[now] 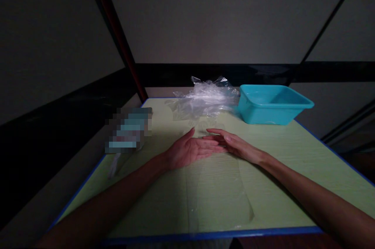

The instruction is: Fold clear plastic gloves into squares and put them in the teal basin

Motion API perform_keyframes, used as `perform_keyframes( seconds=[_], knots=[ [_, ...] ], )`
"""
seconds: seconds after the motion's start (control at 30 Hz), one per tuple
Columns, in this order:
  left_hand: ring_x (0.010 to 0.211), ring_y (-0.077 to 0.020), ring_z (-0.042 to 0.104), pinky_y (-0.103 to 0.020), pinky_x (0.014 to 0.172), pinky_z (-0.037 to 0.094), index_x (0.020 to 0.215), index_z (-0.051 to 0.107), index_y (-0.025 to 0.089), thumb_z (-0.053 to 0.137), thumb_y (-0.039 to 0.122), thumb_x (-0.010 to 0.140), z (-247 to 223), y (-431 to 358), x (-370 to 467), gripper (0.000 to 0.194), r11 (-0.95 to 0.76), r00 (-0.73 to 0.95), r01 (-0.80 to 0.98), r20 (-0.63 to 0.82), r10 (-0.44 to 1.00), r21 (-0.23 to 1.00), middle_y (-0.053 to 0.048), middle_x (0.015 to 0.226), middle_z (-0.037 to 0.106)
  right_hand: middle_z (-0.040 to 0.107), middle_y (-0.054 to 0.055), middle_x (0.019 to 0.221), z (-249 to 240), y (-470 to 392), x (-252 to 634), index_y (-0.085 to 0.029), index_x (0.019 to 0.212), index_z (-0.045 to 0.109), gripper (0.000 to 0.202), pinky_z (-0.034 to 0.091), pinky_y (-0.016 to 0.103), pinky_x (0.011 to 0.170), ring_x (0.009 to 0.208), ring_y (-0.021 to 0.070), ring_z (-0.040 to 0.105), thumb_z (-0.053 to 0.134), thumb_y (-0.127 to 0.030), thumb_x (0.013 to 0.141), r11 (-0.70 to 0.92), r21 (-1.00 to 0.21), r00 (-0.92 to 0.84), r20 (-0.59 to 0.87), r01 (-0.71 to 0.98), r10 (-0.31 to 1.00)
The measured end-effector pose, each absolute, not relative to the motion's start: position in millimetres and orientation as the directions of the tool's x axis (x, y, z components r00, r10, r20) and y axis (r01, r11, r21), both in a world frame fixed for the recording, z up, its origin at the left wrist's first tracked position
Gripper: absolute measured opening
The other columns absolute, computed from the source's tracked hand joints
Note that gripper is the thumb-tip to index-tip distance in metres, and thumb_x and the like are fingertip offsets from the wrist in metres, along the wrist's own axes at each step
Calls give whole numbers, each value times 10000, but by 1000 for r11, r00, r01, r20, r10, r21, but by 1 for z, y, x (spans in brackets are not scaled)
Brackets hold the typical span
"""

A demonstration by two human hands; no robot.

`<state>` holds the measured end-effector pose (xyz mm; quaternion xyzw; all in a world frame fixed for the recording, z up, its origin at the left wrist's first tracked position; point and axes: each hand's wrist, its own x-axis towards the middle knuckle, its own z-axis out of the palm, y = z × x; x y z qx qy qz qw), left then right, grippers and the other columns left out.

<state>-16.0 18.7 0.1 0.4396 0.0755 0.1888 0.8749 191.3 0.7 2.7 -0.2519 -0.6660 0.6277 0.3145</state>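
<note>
Over the middle of the table, my left hand (190,150) is turned palm up with its thumb raised and fingers stretched to the right. My right hand (234,145) comes in from the other side, fingers extended and thumb apart, its fingertips overlapping those of the left; whether they touch I cannot tell. Neither hand visibly holds anything. Beneath them a clear plastic bag (218,190) lies flat, reaching toward the table's near edge. Beyond the hands is a crumpled heap of clear plastic bags (209,98).
A turquoise plastic basin (263,112) stands at the back right of the pale green table (281,194), which has blue edging. At the left edge lies a pixelated, unreadable object (129,132) with a piece of clear plastic by it. A wall (219,18) rises behind.
</note>
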Motion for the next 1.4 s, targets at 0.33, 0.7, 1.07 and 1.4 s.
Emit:
perform_keyframes(
  seconds=[0.33,0.7,1.07,1.4],
  knots=[
    [1241,-283,295,-395,1013,52,1195,468,0,261,524,863,4,17,-17,654,557,898,-324,64,435,765,-203,1236,468,442,111,1287,1,-3,193,-253,1288,317,502,348,437,910,1150,228,431,407,-479,849,121,-977,-584,201,-173,786],
    [1185,-249,394,-380,1016,73,1185,493,53,217,535,869,-4,17,-8,639,548,909,-297,55,414,782,-146,1195,527,364,115,1345,6,-7,191,-248,1337,214,556,248,427,988,1219,206,348,422,-443,859,155,-987,-672,146,-47,726],
    [1223,-273,328,-372,1008,72,1177,470,-21,196,499,879,5,11,-19,659,605,893,-355,67,445,713,-194,1212,494,554,57,968,23,-8,206,-192,962,556,221,425,313,765,899,160,530,599,-285,765,384,-921,-608,339,-61,718],
    [1231,-283,315,-382,1013,64,1160,474,-30,222,494,867,9,14,-18,652,614,881,-378,64,470,693,-210,1196,502,508,-9,700,60,-50,215,-146,716,608,152,387,221,616,688,115,488,672,-59,608,679,-669,-949,-148,303,277]
  ],
)
